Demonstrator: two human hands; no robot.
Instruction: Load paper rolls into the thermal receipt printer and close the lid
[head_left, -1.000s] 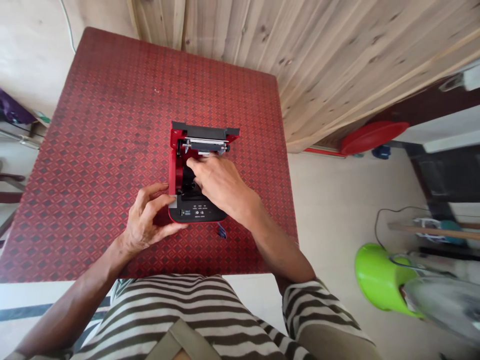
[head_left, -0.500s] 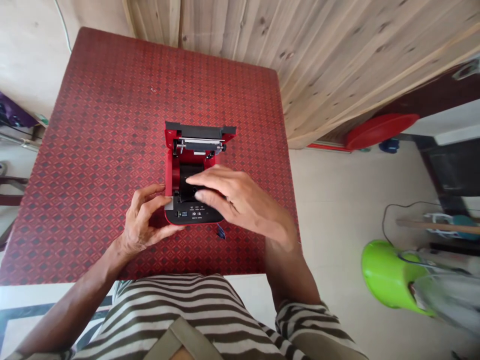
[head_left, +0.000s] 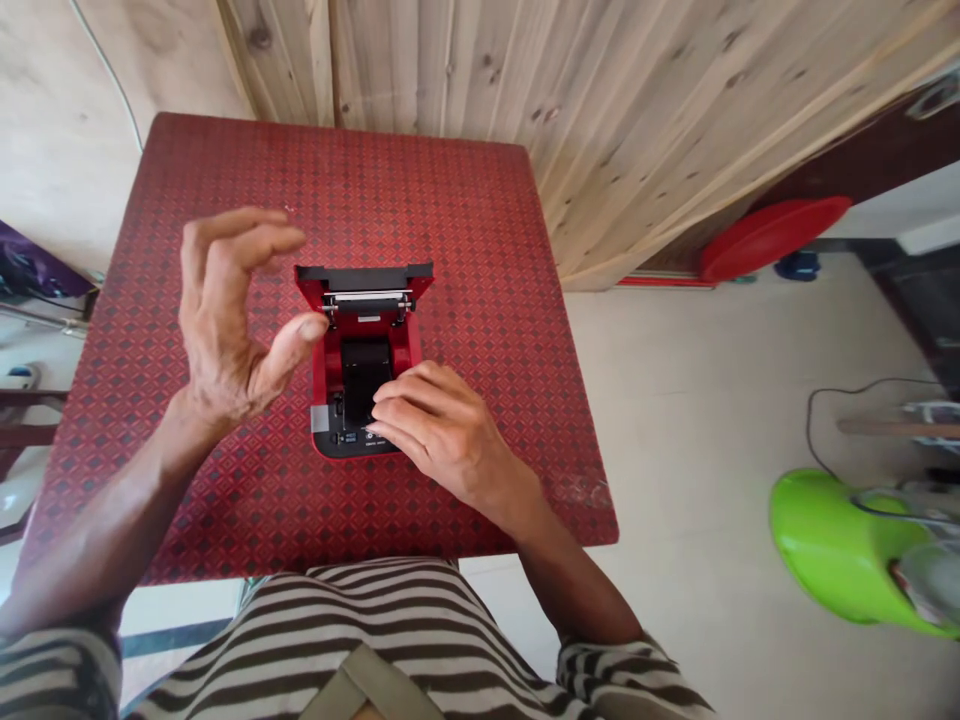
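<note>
A small red and black printer [head_left: 363, 350] sits in the middle of the red patterned table [head_left: 225, 460], its lid tipped up at the back and the paper bay showing. My right hand [head_left: 439, 435] lies over the printer's front right corner, fingers bent onto the black control panel. My left hand [head_left: 229, 310] is raised in the air to the printer's left, fingers curled and apart with nothing in them; the thumb tip is close to the lid hinge.
A wooden plank wall [head_left: 525, 80] runs behind the table. On the floor to the right stand a green plastic tub [head_left: 847, 545] and a red lid-like object [head_left: 772, 235], with a cable near them. Clutter shows at the left edge.
My left hand let go of the printer's left side and rose up beside the lid. My right hand drew back from the paper bay to the front panel. The camera view shifted.
</note>
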